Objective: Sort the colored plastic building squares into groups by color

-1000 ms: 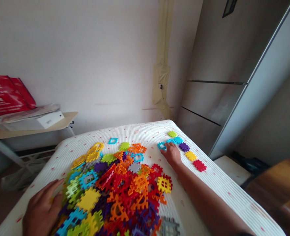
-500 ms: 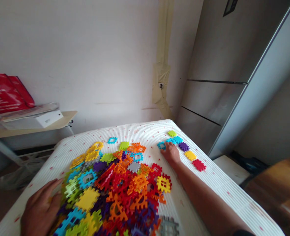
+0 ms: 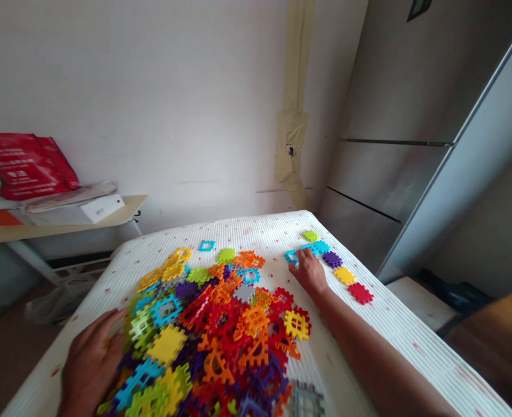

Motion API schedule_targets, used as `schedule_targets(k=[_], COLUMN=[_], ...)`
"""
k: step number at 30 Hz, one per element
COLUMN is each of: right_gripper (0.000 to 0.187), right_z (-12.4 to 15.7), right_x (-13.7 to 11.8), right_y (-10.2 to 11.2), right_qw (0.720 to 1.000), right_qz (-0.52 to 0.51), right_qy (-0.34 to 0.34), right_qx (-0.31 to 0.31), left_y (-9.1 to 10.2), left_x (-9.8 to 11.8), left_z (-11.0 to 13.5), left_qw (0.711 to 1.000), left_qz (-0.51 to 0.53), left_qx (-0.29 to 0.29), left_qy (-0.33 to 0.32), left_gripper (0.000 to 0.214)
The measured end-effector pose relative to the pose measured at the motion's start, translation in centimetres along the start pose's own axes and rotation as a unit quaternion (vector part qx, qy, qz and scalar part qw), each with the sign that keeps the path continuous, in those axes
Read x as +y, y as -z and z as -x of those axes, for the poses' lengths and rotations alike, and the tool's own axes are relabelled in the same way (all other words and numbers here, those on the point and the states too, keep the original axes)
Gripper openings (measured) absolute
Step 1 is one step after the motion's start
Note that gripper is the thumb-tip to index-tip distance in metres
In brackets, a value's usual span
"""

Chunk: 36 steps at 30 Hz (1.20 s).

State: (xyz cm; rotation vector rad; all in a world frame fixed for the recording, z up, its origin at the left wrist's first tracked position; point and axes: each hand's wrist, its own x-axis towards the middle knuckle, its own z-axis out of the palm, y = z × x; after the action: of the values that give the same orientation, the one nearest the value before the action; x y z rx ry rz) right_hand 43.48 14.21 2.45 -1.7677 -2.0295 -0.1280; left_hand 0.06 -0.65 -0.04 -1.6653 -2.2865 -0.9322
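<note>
Nearest, a gray tile (image 3: 307, 399) lies by itself at the near edge of the desk (image 3: 273, 231), to the right of the heap (image 3: 221, 324) of interlocking tiles. That heap spreads from the near edge up the desk's middle; its pieces rest tilted on one another, probably because thin, toothed shapes catch rather than settle flat.

Along its left flank, toward the left edge, the left hand (image 3: 91, 359) rests back uppermost, thumb a little apart from gently curved fingers. It seems to serve as a brace there; whether this grip has hold of any tile I cannot tell.

The right forearm slants in from the near right corner, passing right of the heap, presumably so nothing there gets knocked. Beside it, along the right edge, a red tile (image 3: 361, 293), a yellow tile (image 3: 345, 275) and a purple tile (image 3: 332, 259) lie flat in a line, spaced so each shows whole.

Farther on, the right hand (image 3: 311, 275) is palm down, fingers bent over a blue tile (image 3: 308, 248), thumb spread toward a blue frame (image 3: 288, 256). Its grip is partly open; the hand hides whether it pinches anything. Beyond, a green tile (image 3: 311, 236) sits near the far right corner.
</note>
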Motion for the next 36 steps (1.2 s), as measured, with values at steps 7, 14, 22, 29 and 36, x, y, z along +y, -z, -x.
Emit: schedule_targets(k=[7,14,22,29,36], right_gripper=[0.022,0.038,0.028,0.034,0.025], right_z=[-0.3,-1.5,-1.3,-1.2,-1.2], right_x=[-3.3,-5.8,-5.8,-4.4,-3.3], right_y=[0.5,-1.8,-1.6,0.7,1.1], right_qw=[0.972,0.942,0.944,0.964,0.974], right_qz=[-0.167,-0.166,-0.161,-0.187,-0.085], right_qy=[0.161,0.255,0.244,0.13,-0.029], right_qx=[-0.046,-0.141,-0.156,-0.141,-0.208], left_y=[0.0,0.2,-0.2,0.2,0.0], left_x=[-0.1,0.2,-0.3,0.1,-0.1], left_z=[-0.1,0.1,0.1,0.0,0.1], left_qw=[1.0,1.0,1.0,1.0,1.0], left_qz=[0.002,-0.002,0.006,0.017,0.015], left_qx=[0.009,0.002,0.016,0.013,0.004], left_qy=[-0.017,-0.001,-0.006,-0.005,-0.013], left_gripper=[0.051,0.048,0.041,0.043,0.047])
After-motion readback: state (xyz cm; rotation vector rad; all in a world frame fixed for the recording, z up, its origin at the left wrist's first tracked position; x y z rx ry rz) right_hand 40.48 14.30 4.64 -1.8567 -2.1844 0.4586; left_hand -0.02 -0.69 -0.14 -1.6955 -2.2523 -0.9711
